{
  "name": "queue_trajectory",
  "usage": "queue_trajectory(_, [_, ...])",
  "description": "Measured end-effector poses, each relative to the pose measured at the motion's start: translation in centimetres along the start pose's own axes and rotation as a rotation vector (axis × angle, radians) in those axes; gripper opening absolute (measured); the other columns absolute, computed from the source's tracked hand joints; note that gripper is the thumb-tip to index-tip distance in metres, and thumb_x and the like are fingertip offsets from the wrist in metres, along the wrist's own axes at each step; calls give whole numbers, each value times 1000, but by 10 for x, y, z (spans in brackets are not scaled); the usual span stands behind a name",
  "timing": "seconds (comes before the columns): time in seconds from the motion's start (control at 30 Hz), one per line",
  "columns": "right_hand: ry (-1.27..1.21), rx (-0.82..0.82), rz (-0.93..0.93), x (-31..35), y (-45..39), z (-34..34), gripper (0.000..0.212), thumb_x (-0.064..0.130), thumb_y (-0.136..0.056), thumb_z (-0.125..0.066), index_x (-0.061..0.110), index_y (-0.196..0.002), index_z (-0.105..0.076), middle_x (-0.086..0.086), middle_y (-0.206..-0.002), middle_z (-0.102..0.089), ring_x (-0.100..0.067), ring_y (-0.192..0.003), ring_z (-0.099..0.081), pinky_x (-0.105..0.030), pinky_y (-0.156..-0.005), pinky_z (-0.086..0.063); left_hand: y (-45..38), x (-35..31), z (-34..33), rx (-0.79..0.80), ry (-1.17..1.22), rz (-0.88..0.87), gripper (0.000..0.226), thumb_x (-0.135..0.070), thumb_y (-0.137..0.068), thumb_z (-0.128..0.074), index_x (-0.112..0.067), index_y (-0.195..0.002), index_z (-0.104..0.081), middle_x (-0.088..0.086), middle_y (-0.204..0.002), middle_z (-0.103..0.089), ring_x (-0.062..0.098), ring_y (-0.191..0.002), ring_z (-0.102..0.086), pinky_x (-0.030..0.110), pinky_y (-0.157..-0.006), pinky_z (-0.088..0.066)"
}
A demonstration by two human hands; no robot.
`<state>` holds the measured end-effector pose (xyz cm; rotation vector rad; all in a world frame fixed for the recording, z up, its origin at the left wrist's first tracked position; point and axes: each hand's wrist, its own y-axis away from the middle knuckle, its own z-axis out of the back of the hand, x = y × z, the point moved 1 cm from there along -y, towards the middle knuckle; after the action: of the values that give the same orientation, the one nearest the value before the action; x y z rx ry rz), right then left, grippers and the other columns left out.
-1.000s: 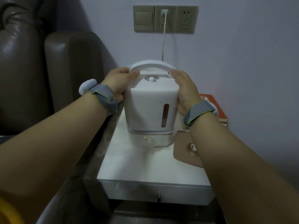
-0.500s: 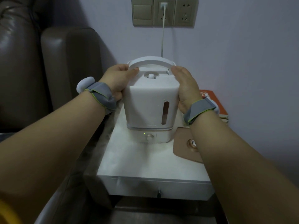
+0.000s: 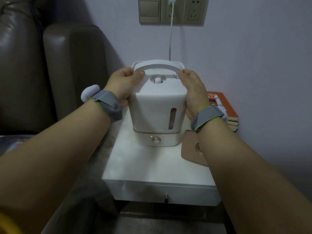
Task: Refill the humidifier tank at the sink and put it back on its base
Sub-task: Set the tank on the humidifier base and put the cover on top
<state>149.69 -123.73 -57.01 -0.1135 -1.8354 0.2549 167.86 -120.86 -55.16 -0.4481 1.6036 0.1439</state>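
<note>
Matt, frosted white plastic on the humidifier tank (image 3: 156, 108); glossy metallic gold trim on the base (image 3: 157, 139). Smooth white worktop (image 3: 152, 166). Shiny brown leather armchair (image 3: 33, 65). Grey cloth wrist straps (image 3: 108, 103).

You are standing in a home living room or bedroom, facing a brown leather armchair (image 3: 55, 68) beside a small white tabletop (image 3: 152, 162), wall sockets (image 3: 172, 10), and stacked books (image 3: 226, 110).

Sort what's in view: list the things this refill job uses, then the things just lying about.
In use: humidifier tank, base, left hand, right hand.
Lying about: orange books, tan pad, armchair, wall sockets.
</note>
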Motion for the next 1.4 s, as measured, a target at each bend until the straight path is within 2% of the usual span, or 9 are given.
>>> queue_trajectory(0.27, [0, -21, -19, 2, -1, -2, 6, 27, -90, -59, 24, -90, -64, 5, -79, -66, -10, -67, -61, -24, -60, -51, -2, -5, 1, 12, -35, 14, 10, -14, -88, -68, -14, -78, -66, 3, -70, -65, 13, -55, -60, 22, -53, -51])
queue_trajectory(0.63, [11, -12, -31, 1, -4, -3, 8, 29, -89, -59, 25, -85, -64, 4, -80, -66, -14, -72, -61, -28, -66, -52, -5, -6, 1, -1, -56, 30, 12, -14, -88, -68, -14, -76, -65, 4, -70, -65, 14, -54, -60, 23, -54, -51])
queue_trajectory(0.8, [-1, -13, -35, -1, -6, -1, 7, 28, -89, -60, 24, -85, -64, 6, -78, -66, -10, -67, -61, -24, -60, -50, -5, -4, -2, 9, -19, 28, 14, -11, -89, -66, -12, -75, -63, -2, -55, -65, 10, -46, -58, 21, -49, -49])
queue_trajectory(0.9, [-3, -8, -51, -4, -6, -1, 5, 28, -89, -60, 25, -87, -65, 3, -82, -67, -14, -71, -62, -27, -62, -51, -4, -3, -2, 6, -9, 32, 15, -11, -90, -65, -11, -75, -63, -4, -51, -64, 8, -44, -58, 19, -46, -49])
queue_trajectory(0.97, [-1, 2, -56, -6, -7, -1, 7, 24, -88, -59, 25, -91, -66, 0, -87, -68, -16, -75, -63, -28, -63, -52, -3, -2, -1, 5, -8, 36, 15, -10, -90, -65, -11, -75, -63, -4, -52, -64, 8, -43, -58, 19, -46, -49])
queue_trajectory(1.07, [28, -10, -47, -4, -10, -1, 17, 13, -88, -55, 23, -96, -66, -1, -89, -68, -16, -74, -62, -26, -62, -52, -6, -3, -1, -1, -19, 32, 13, -10, -89, -66, -11, -76, -64, 4, -65, -65, 11, -48, -59, 21, -49, -50])
queue_trajectory(1.2, [60, -25, -49, -5, -13, 1, 22, 8, -85, -53, 23, -95, -65, -1, -88, -66, -19, -75, -61, -28, -64, -50, -9, -2, -3, 9, -48, 26, 11, -12, -88, -67, -12, -78, -65, 7, -72, -65, 14, -53, -59, 24, -53, -51])
queue_trajectory(1.3, [40, -30, -64, -7, -12, 3, 23, 7, -86, -52, 24, -94, -64, 1, -85, -65, -17, -73, -61, -27, -62, -50, -9, -2, -4, 16, -51, 17, 9, -11, -88, -67, -11, -79, -65, 6, -70, -65, 12, -51, -60, 22, -52, -51])
queue_trajectory(1.4, [27, -30, -60, -6, -12, 3, 24, 6, -85, -52, 23, -96, -64, 1, -84, -66, -17, -72, -61, -26, -59, -50, -10, -2, -4, 12, -39, 9, 11, -10, -88, -67, -12, -77, -65, -2, -56, -66, 9, -47, -60, 20, -49, -51])
